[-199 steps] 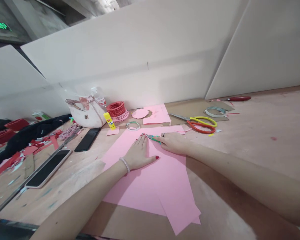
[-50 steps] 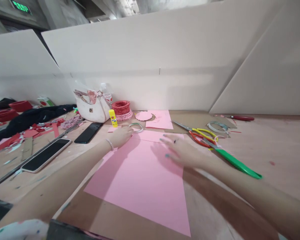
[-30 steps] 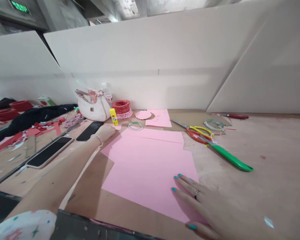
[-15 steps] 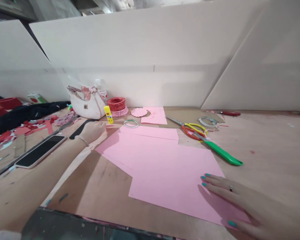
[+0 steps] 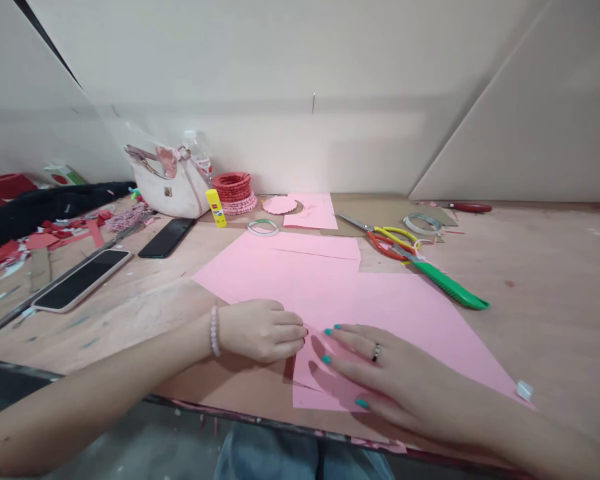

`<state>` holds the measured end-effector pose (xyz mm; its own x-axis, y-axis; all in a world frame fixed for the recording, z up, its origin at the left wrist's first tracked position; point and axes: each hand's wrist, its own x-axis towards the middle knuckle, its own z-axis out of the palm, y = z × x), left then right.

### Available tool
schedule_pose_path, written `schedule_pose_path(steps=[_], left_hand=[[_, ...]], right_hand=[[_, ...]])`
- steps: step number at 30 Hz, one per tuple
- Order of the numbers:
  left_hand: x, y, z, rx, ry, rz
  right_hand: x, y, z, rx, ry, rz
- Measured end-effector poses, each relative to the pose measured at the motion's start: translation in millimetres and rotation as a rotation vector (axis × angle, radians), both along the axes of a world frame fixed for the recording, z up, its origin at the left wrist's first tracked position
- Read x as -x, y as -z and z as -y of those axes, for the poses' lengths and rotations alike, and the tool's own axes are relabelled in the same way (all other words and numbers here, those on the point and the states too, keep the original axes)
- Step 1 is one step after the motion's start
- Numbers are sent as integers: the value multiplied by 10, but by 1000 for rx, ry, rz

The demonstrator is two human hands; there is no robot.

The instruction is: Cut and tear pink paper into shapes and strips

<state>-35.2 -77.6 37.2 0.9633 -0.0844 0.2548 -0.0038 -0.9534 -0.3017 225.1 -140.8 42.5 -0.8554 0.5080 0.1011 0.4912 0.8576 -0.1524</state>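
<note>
Large pink paper sheets (image 5: 410, 300) lie overlapped on the table in front of me. My left hand (image 5: 267, 331), with a beaded bracelet at the wrist, is closed, its fingertips pinched at the near sheet's left edge. My right hand (image 5: 380, 360), wearing a ring, rests on that sheet with fingers stretched out and apart, just right of the left fingertips. Part of the sheet is hidden under this hand. A small clear piece (image 5: 525, 390) sits at the sheet's right corner. Beyond the paper lie scissors (image 5: 390, 240) with orange and yellow handles and a green-handled cutter (image 5: 450, 285).
Two phones (image 5: 83, 280) lie to the left, near red paper scraps (image 5: 55, 230). At the back stand a white handbag (image 5: 173, 190), a yellow glue stick (image 5: 216, 208) and stacked red coils (image 5: 231, 188). Tape rolls (image 5: 423, 223) lie farther off. The table's dark edge (image 5: 260, 421) runs close to me.
My left hand has come from beside the far phone to the pink paper's edge. My right hand has moved left across the paper, and the near sheet has shifted right and turned.
</note>
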Motion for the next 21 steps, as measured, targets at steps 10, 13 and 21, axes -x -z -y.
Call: schedule_pose_path(steps=[10, 13, 21], left_hand=[[9, 125, 27, 216, -16, 60], [-29, 130, 49, 251, -56, -7], [-28, 164, 60, 357, -66, -4]], right_hand=[[56, 171, -21, 53, -141, -10], [51, 199, -12, 61, -155, -38], [28, 245, -19, 54, -178, -65]])
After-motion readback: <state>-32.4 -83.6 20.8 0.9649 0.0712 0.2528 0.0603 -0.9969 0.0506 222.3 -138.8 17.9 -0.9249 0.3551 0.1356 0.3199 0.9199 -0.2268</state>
